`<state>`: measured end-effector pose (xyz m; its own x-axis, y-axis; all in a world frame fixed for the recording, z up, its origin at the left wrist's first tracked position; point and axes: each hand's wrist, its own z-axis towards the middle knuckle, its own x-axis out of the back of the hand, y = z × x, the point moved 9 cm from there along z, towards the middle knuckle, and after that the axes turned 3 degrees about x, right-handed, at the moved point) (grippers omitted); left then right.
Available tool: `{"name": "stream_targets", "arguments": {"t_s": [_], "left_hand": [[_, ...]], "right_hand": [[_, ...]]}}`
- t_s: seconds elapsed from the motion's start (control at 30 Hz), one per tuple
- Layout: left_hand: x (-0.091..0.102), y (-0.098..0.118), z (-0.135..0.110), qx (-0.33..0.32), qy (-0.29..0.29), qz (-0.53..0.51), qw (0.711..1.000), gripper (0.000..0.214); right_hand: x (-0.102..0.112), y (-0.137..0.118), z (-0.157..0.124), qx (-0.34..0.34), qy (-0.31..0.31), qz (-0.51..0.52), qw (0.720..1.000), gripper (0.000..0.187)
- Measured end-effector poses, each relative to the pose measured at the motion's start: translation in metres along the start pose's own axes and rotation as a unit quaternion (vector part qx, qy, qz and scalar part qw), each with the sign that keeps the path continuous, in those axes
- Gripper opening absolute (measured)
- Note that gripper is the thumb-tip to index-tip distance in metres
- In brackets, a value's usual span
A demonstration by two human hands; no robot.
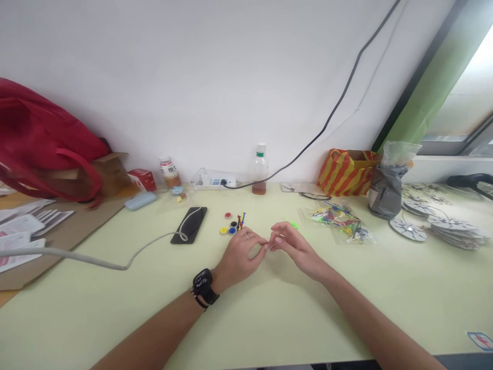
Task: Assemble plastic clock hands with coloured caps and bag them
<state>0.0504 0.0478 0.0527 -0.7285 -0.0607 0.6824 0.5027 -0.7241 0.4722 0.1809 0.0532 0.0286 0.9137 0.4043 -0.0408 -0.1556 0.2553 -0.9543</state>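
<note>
My left hand (pixel 241 254), with a black watch (pixel 203 287) on the wrist and a ring on one finger, meets my right hand (pixel 292 246) above the pale green table (pixel 246 313). The fingertips of both hands pinch together at one spot; what they hold is too small to make out. Just beyond my left hand lie several small coloured round discs (pixel 228 225) and a few thin coloured sticks (pixel 241 221). A small green piece (pixel 295 225) lies past my right hand.
A black phone (pixel 190 224) with a grey cable lies left of the discs. A clear bag of coloured parts (pixel 339 218) sits to the right. Along the wall stand two bottles (pixel 259 169), a power strip (pixel 215 180), a striped bag (pixel 346 172) and a red bag (pixel 42 144).
</note>
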Motion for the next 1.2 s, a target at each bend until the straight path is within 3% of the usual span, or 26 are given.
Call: {"name": "stream_targets", "arguments": {"t_s": [0.4, 0.67, 1.0, 1.2], "left_hand": [[-0.016, 0.011, -0.002, -0.088, -0.099, 0.13, 0.983, 0.016], [-0.019, 0.017, -0.004, -0.118, -0.13, 0.156, 0.972, 0.018], [-0.02, 0.016, -0.005, -0.115, -0.125, 0.15, 0.974, 0.019], [-0.012, 0.01, -0.002, -0.088, -0.064, 0.159, 0.981, 0.016]], "right_hand": [[-0.019, -0.006, -0.01, 0.023, -0.078, -0.161, 0.984, 0.025], [-0.023, -0.007, -0.012, 0.026, -0.095, -0.168, 0.981, 0.026], [-0.022, -0.005, -0.012, 0.012, -0.101, -0.156, 0.982, 0.03], [-0.019, -0.005, -0.012, 0.001, -0.066, -0.125, 0.99, 0.033]]}}
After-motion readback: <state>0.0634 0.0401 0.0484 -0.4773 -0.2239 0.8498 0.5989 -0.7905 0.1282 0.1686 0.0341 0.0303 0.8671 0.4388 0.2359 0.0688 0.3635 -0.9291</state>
